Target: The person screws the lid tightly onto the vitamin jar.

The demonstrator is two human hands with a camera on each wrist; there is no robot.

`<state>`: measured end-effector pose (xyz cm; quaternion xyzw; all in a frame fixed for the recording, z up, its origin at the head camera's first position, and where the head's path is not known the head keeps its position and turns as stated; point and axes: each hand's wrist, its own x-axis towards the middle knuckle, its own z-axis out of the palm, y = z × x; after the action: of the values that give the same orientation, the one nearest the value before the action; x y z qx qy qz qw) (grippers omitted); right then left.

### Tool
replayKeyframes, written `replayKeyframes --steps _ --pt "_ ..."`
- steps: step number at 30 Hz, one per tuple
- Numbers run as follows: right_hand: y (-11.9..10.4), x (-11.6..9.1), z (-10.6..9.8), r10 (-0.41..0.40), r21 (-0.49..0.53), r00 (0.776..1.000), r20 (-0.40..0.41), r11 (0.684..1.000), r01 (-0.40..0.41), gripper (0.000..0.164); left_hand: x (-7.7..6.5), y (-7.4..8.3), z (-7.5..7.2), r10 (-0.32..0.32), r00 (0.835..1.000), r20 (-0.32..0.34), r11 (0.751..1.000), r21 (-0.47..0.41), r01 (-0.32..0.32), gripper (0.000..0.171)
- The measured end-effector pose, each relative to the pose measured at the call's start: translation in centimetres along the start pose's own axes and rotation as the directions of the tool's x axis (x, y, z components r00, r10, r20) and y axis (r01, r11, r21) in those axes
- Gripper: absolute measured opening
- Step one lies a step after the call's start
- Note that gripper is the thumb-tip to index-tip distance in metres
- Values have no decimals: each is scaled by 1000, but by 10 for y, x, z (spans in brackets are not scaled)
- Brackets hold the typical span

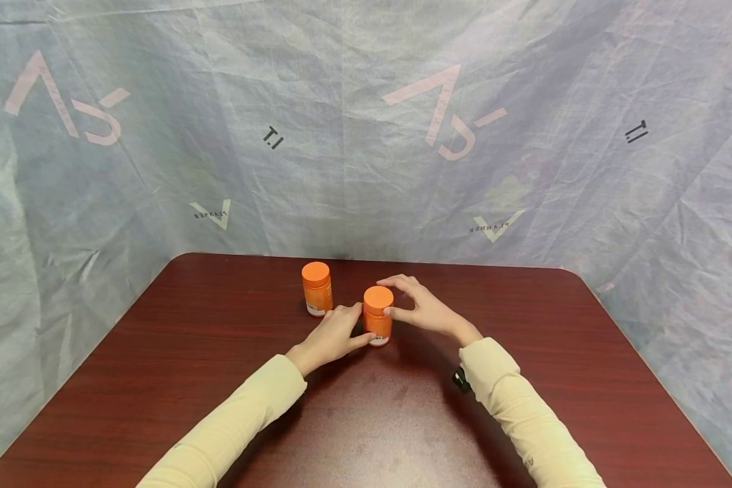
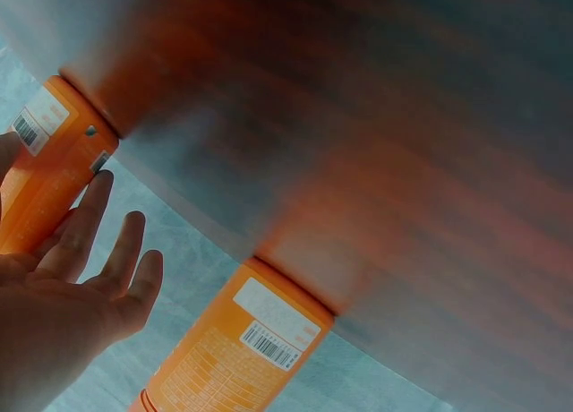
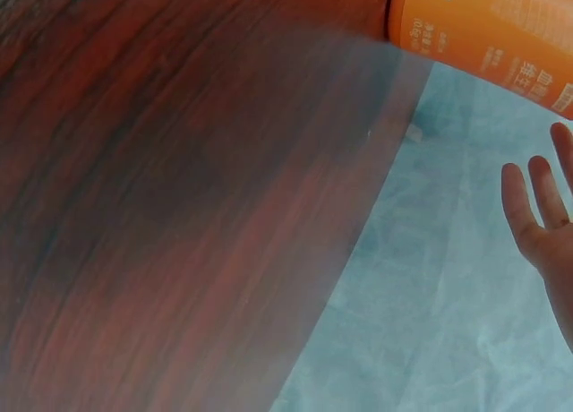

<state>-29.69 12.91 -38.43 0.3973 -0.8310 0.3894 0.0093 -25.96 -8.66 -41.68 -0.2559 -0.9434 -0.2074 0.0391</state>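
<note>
Two orange plastic bottles with orange screw lids stand upright on the table. The nearer bottle [image 1: 377, 324] is between both hands. Low on its left side, my left hand [image 1: 331, 341] grips it, thumb in front and forefinger behind; the left wrist view shows the thumb and fingers about this bottle [image 2: 54, 166]. Around the lid's right side is my right hand [image 1: 428, 312], thumb close to the neck and fingers extended behind the lid. Several of its fingers [image 3: 517, 197] appear spread and apart from the bottle in the right wrist view. The other bottle [image 1: 317, 293] stands untouched behind the left hand.
The dark red wooden table [image 1: 158, 352] has rounded far corners. A grey-blue cloth [image 1: 341, 135] with printed letters hangs behind it and along both sides. A small dark object [image 1: 461, 379] shows beside the right cuff.
</note>
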Motion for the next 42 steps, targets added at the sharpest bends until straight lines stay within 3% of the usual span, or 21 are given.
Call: replayKeyframes --steps 12,24,42 --pt "2 1 -1 -30 -15 999 17 999 31 47 -1 0 0 -3 1000 -1 1000 3 3 51" --pt "0 -4 9 51 -38 994 -92 998 -55 43 -2 -1 1 21 999 -27 1000 6 -21 49" --pt "0 -4 15 29 -76 984 -173 996 -43 46 0 0 2 3 1000 -11 1000 2 -3 50"
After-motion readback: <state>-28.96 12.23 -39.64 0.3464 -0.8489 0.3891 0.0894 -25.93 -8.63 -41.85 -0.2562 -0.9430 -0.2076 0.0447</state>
